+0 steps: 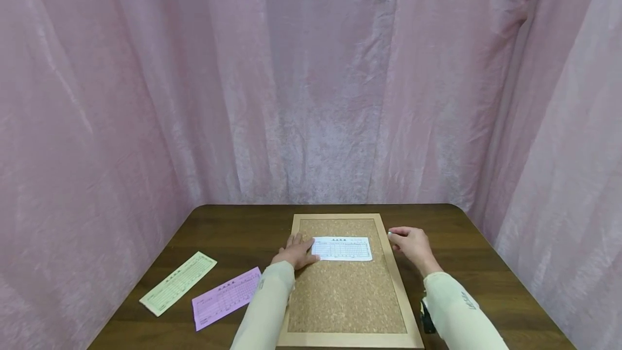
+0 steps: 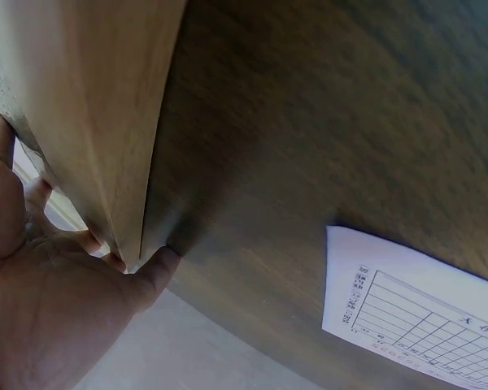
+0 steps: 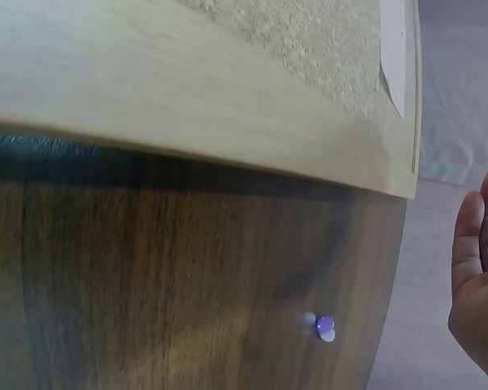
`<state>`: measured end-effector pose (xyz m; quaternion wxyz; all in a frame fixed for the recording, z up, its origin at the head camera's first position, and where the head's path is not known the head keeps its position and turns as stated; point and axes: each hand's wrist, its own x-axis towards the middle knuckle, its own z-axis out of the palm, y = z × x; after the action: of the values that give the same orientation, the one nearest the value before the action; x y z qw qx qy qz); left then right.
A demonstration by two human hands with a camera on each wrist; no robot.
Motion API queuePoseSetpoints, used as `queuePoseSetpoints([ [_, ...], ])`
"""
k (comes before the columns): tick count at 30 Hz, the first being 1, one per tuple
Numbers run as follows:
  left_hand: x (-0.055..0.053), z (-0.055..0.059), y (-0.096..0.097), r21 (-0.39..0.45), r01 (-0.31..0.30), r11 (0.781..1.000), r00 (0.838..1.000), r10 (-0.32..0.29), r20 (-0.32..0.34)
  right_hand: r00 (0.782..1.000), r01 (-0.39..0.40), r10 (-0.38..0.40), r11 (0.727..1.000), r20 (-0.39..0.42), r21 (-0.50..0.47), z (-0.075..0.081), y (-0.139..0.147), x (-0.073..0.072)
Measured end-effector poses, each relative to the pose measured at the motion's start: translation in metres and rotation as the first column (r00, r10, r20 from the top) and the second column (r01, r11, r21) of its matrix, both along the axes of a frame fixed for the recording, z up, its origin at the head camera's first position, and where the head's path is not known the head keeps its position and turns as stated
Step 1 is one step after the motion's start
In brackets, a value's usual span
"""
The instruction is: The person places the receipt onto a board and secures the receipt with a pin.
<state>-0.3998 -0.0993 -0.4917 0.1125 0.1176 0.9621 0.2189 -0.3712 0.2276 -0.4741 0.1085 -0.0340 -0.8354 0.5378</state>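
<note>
The left hand (image 1: 293, 253), right of the lower centre of the head view, lies with its fingers spread, gripping nothing; its thumb touches the left end of a rectangular white printed paper slip (image 1: 342, 249). The right hand (image 1: 412, 244), farther right, pinches a tiny white piece (image 1: 390, 233) between thumb and fingertips, beside the board's right edge; its exact shape is too small to tell.

The white slip lies on the upper half of a rectangular cork board with a pale wooden frame (image 1: 347, 296). It could skew or slide if the left hand lifts or drags, since its right end lies unheld. The tiny piece could drop, because only fingertips hold it.

In the lower middle of the right-wrist view, a small purple-and-white piece (image 3: 324, 327) sits on the dark brown wooden worktop (image 1: 243, 231); a passing sleeve could knock it away. At the lower left of the head view lie a purple printed paper slip (image 1: 225, 297), near the left sleeve and likewise easily nudged, and a pale green one (image 1: 178, 283).
</note>
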Motion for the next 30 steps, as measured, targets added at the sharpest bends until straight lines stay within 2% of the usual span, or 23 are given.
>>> queuePoseSetpoints([
  [6, -0.001, 0.001, -0.001, -0.020, 0.004, 1.000, 1.000, -0.004, 0.001, 0.999, -0.022, 0.022, 0.999, 0.024, 0.024, -0.002, -0.007, -0.003],
  [13, 0.001, 0.005, -0.001, -0.025, 0.013, 1.000, 1.000, -0.012, 0.006, 0.998, -0.062, 0.063, 0.996, -0.001, 0.068, -0.004, -0.016, -0.009],
  [22, -0.004, 0.002, -0.001, -0.046, 0.008, 0.999, 1.000, -0.007, 0.011, 0.993, -0.120, 0.122, 0.982, -0.006, 0.144, -0.003, -0.029, -0.018],
  [30, -0.002, 0.002, -0.001, -0.033, 0.010, 0.999, 1.000, -0.009, 0.022, 0.986, -0.164, 0.161, 0.975, 0.027, 0.151, -0.008, -0.036, -0.025],
])
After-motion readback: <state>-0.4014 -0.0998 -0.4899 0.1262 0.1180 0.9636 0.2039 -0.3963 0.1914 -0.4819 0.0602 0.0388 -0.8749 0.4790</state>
